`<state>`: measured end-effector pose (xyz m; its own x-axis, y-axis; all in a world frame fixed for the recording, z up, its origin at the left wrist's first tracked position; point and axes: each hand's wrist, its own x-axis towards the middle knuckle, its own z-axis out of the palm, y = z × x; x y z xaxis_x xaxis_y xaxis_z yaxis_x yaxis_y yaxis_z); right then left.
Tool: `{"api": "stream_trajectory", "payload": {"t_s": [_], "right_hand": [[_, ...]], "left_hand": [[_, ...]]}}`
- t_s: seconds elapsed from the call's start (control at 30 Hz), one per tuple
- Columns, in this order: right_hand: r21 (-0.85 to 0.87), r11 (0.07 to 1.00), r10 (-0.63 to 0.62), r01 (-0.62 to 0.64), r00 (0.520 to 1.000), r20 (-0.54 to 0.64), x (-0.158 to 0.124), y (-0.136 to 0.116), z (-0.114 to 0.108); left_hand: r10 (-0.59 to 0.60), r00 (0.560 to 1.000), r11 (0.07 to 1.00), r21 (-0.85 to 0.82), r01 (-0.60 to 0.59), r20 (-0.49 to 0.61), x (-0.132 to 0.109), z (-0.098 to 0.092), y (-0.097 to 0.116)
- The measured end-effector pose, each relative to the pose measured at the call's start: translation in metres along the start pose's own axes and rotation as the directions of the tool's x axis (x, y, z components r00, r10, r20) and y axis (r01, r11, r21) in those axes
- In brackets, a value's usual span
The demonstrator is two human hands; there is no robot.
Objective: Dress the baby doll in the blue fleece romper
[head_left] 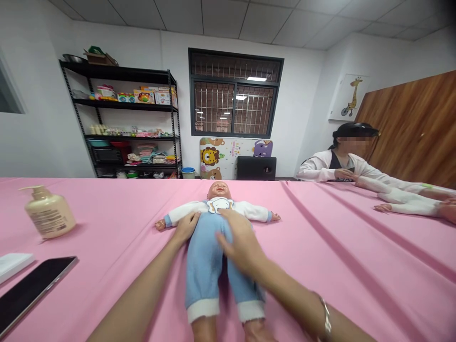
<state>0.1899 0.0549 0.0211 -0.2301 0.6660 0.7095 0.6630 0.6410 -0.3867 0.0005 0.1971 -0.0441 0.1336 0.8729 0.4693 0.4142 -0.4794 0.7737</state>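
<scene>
A baby doll (206,251) in a blue and white outfit lies on its back on the pink cloth, head away from me, arms spread wide. An animal-face bib shape (218,204) sits at its chest. My left hand (186,227) rests at the side of the doll's waist, its fingers partly against the blue cloth. Over the belly and hip is my right hand (242,240), fingers apart and slightly blurred, with nothing in its grasp. A bracelet (325,317) circles my right wrist.
A cream pump bottle (50,213), a phone (33,289) and a white flat object (14,265) lie on the left of the pink table (117,223). At the right a person (342,156) sits by another doll (413,197). Shelves (128,107) stand behind.
</scene>
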Motion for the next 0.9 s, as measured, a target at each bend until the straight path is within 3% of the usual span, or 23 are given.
{"api": "stream_trajectory", "payload": {"t_s": [0.07, 0.13, 0.23, 0.27, 0.4, 0.5, 0.6, 0.67, 0.73, 0.77, 0.8, 0.83, 0.9], "right_hand": [[0.028, 0.957, 0.291, -0.289, 0.954, -0.079, 0.011, 0.054, 0.009], [0.098, 0.884, 0.462, -0.457, 0.886, -0.038, 0.007, 0.098, 0.017], [0.171, 0.833, 0.499, -0.526, 0.848, 0.181, -0.008, 0.136, 0.019], [0.195, 0.819, 0.505, -0.540, 0.838, 0.206, -0.011, 0.143, 0.017], [0.220, 0.810, 0.541, -0.544, 0.837, 0.079, -0.013, 0.160, 0.011], [-0.045, 0.841, 0.540, -0.538, 0.839, 0.062, -0.014, 0.166, 0.017], [-0.190, 0.865, 0.466, -0.464, 0.884, -0.032, -0.012, 0.148, 0.018], [-0.164, 0.916, 0.347, -0.366, 0.929, -0.131, -0.007, 0.114, 0.009], [-0.067, 0.976, 0.205, -0.207, 0.978, -0.035, -0.003, 0.067, -0.005], [-0.019, 0.991, 0.132, -0.131, 0.985, 0.114, -0.004, 0.042, -0.011], [0.023, 0.999, 0.031, -0.040, 0.951, 0.306, -0.006, 0.018, -0.016], [0.061, 0.996, -0.084, 0.063, 0.884, 0.459, -0.011, -0.003, -0.019], [0.043, 0.961, -0.242, 0.271, 0.763, 0.600, -0.025, -0.034, -0.017]], "left_hand": [[0.002, 0.999, 1.000, 0.004, -0.002, 0.035, -0.001, 0.000, 0.001], [-0.025, 0.997, 0.999, -0.025, 0.027, 0.068, -0.001, -0.001, 0.000], [-0.096, 0.992, 0.986, -0.125, 0.106, 0.086, 0.002, -0.001, -0.003], [-0.118, 0.990, 0.980, -0.153, 0.129, 0.075, 0.005, -0.001, -0.004], [-0.153, 0.988, 0.969, -0.198, 0.146, -0.018, 0.017, 0.001, -0.008], [-0.134, 0.991, 0.979, -0.155, 0.129, -0.022, 0.020, 0.005, -0.010], [-0.098, 0.995, 0.989, -0.111, 0.096, -0.015, 0.016, 0.009, -0.011], [-0.083, 0.995, 0.993, -0.083, 0.079, -0.047, 0.013, 0.010, -0.011], [-0.078, 0.994, 0.996, -0.056, 0.073, -0.080, 0.011, 0.009, -0.010], [-0.077, 0.993, 0.996, -0.044, 0.073, -0.090, 0.011, 0.009, -0.010], [-0.078, 0.993, 0.997, -0.033, 0.075, -0.094, 0.011, 0.009, -0.010], [-0.078, 0.992, 0.997, -0.024, 0.076, -0.096, 0.011, 0.009, -0.010], [-0.076, 0.993, 0.997, -0.011, 0.075, -0.095, 0.012, 0.009, -0.010]]}}
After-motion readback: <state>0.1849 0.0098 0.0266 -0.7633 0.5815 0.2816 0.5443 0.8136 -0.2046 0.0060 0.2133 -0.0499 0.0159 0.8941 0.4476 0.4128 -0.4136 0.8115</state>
